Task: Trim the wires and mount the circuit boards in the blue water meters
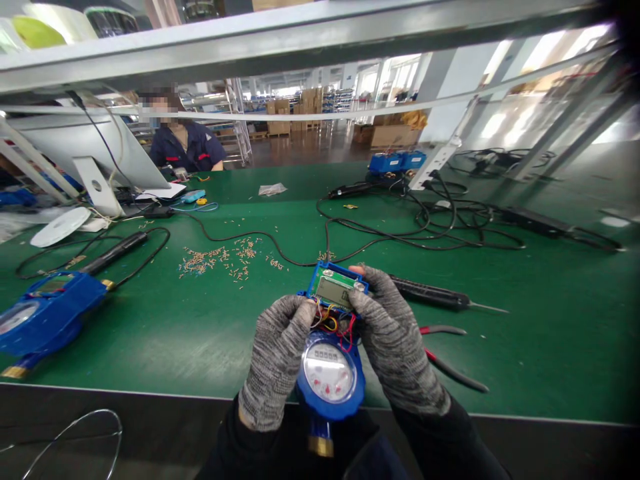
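Observation:
A blue water meter (356,393) with a round dial and a brass end hangs over the bench's front edge. Its upper housing is uncovered, showing a green circuit board with a small display (334,292) and red, yellow and white wires (330,323) below. My left hand (277,357), in a grey knit glove, is closed on the housing's left side near the wires. My right hand (395,340), gloved alike, grips the right side with its thumb by the display. Some fingertips are hidden behind the housing. Red-handled pliers (450,368) lie partly behind my right hand.
On the green bench lie a black pen-shaped tool (435,293) with a thin metal shaft, scattered small screws (200,260) and tangled black cables (430,227). Another blue meter (50,313) sits left. A person (185,143) sits across, beside a monitor (95,147). A shelf beam (300,30) spans overhead.

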### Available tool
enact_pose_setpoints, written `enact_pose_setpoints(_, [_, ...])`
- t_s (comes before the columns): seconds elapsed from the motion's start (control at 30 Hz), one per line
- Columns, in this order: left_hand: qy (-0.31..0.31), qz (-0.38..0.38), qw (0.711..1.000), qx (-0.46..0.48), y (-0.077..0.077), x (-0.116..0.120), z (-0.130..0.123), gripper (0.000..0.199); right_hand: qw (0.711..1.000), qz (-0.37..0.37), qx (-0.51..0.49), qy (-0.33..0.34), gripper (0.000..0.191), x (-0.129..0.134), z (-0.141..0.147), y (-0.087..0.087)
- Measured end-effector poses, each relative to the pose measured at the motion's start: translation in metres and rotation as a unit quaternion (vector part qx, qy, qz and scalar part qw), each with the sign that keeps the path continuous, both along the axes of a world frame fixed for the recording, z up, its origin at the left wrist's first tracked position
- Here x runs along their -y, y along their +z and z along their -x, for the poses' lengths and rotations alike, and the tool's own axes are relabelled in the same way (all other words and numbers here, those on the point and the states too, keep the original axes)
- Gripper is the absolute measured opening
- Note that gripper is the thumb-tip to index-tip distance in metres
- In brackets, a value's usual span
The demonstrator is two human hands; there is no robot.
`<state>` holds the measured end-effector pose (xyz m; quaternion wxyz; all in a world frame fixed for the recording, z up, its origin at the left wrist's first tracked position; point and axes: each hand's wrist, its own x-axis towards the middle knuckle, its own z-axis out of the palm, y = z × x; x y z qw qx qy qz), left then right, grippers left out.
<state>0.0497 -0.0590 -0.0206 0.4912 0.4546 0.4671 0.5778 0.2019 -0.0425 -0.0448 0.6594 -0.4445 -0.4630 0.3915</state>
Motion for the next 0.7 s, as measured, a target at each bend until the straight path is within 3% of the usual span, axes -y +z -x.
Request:
enact_pose_setpoints(0.2, [-0.034,-0.021,0.999,0.009,0.000,-0.004,0.004,0.005,1.000,-0.005,0.006,-0.001,0.033,0.001,0.000,0.002])
enact_pose_setpoints(0.5, [-0.012,-0.002,0.997,0.071,-0.004,-0.002,0.003,0.011,0.999,-0.036,0.024,0.003,0.032,0.005,0.005,0.002])
enact_pose_setpoints(0.7, [-0.024,-0.034,0.999,-0.024,0.000,-0.006,0.011,0.013,0.997,-0.057,0.054,0.002,0.031,0.005,0.005,0.000])
